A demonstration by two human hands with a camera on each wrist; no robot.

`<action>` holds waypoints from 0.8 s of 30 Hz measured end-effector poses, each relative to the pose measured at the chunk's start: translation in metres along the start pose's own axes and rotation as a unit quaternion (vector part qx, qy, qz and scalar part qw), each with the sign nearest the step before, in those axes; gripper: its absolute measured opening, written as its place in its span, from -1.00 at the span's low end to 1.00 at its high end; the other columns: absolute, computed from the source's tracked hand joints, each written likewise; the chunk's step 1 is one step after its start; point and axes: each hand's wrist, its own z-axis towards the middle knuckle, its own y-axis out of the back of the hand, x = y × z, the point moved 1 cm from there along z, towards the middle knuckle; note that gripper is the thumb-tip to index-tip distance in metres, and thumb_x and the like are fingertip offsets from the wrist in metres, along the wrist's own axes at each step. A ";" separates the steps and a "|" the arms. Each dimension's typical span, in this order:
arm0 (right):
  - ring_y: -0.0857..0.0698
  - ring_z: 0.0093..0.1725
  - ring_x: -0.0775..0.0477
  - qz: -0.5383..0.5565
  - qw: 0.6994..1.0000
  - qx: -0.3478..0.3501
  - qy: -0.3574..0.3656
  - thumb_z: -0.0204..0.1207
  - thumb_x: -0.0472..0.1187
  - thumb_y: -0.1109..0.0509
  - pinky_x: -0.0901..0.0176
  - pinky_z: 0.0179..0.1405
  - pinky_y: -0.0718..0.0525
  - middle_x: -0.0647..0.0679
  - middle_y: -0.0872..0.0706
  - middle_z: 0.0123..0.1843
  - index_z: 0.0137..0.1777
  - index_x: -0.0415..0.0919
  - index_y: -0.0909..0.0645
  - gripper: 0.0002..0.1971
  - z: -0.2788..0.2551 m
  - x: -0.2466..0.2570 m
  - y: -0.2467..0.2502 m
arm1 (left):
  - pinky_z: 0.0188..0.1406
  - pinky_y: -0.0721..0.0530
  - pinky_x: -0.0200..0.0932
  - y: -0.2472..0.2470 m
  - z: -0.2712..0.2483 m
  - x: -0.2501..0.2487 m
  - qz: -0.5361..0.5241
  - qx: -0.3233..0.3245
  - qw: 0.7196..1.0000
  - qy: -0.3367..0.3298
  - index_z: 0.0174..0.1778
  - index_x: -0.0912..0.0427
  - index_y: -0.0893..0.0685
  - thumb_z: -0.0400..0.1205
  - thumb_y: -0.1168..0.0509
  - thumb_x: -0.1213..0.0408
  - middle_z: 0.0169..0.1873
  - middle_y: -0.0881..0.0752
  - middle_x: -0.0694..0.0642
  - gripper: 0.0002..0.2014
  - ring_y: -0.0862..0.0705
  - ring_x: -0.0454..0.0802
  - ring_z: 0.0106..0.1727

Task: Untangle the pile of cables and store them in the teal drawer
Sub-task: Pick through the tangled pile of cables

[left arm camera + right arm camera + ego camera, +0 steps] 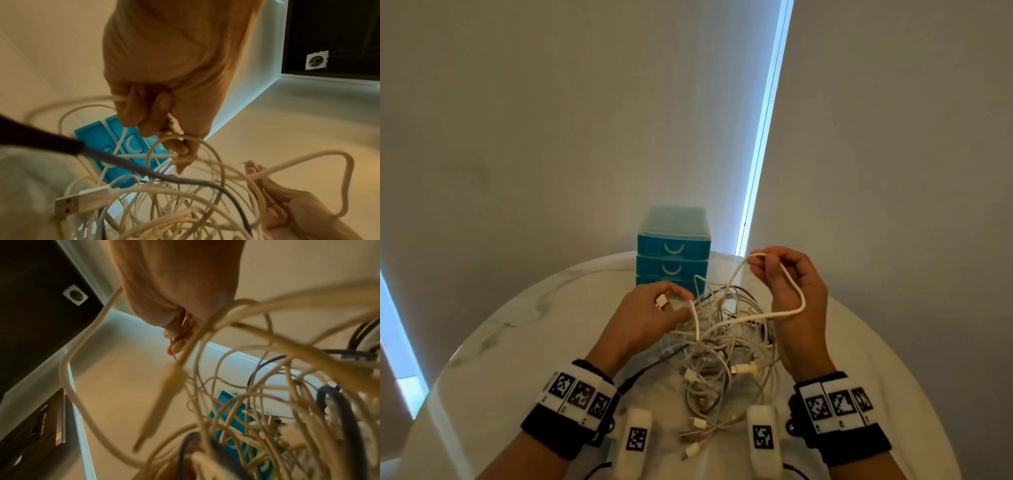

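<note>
A tangled pile of mostly white cables [726,346] lies on the round marble table [517,329], in front of a teal three-drawer unit [674,250] with all visible drawers closed. My left hand [654,308] hovers over the pile's left side and pinches a white cable near its plug [661,302]. My right hand [787,274] is raised at the pile's right and pinches a loop of a thick white cable [792,284] that runs down into the tangle. In the left wrist view the left hand [156,113] curls round the white cable. In the right wrist view the right hand [179,337] grips cable strands.
A dark cable [650,368] runs out of the pile toward my left wrist. Several plug ends [697,435] lie at the table's near edge. The wall stands just behind the drawer unit. Bare table surface lies to the left and right of the pile.
</note>
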 end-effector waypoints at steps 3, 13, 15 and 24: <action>-0.89 0.19 -0.22 0.016 0.999 0.038 -0.010 0.82 -0.30 -0.34 0.13 0.22 -0.84 -0.23 -0.89 0.18 0.34 -0.44 -0.66 -0.77 -0.001 0.005 -0.005 | 0.06 -0.75 -0.34 -0.001 -0.007 -0.025 -0.053 0.012 0.995 -0.080 0.29 -0.33 -0.77 0.57 -0.60 -0.12 -0.03 -0.85 -0.20 -0.63 -0.79 -0.27 0.08; -0.84 0.16 0.14 -0.198 0.960 0.187 -0.060 0.62 -0.15 -0.63 0.15 0.14 -0.84 0.13 -0.87 0.11 0.24 0.02 -0.70 -0.74 -0.005 -0.006 -0.004 | -0.04 -0.57 -0.56 -0.002 -0.004 -0.027 -0.043 -0.056 0.991 -0.116 -0.02 -0.18 -0.89 0.66 -0.54 -0.02 -0.10 -0.88 -0.30 -0.94 -0.78 -0.31 0.05; -0.79 0.06 0.29 -0.314 0.923 0.208 -0.071 0.60 -0.09 -0.65 0.29 0.03 -0.76 0.22 -0.85 0.04 0.09 0.14 -0.72 -0.82 -0.005 -0.018 0.003 | -0.01 -0.57 -0.53 -0.001 -0.003 -0.024 -0.056 -0.077 0.989 -0.115 -0.03 -0.17 -0.88 0.65 -0.51 -0.07 -0.08 -0.88 -0.30 -0.89 -0.78 -0.30 0.08; -0.68 0.36 0.26 -0.287 0.938 0.196 -0.022 0.51 -0.13 -0.72 0.21 0.33 -0.59 0.37 -0.80 0.23 0.15 0.23 -0.78 -0.69 -0.003 -0.005 0.010 | 0.09 -0.75 -0.30 -0.001 -0.002 -0.029 -0.184 -0.082 0.978 -0.062 0.05 0.09 -0.91 0.67 -0.56 0.17 -0.06 -0.91 -0.10 -0.89 -0.85 -0.19 0.05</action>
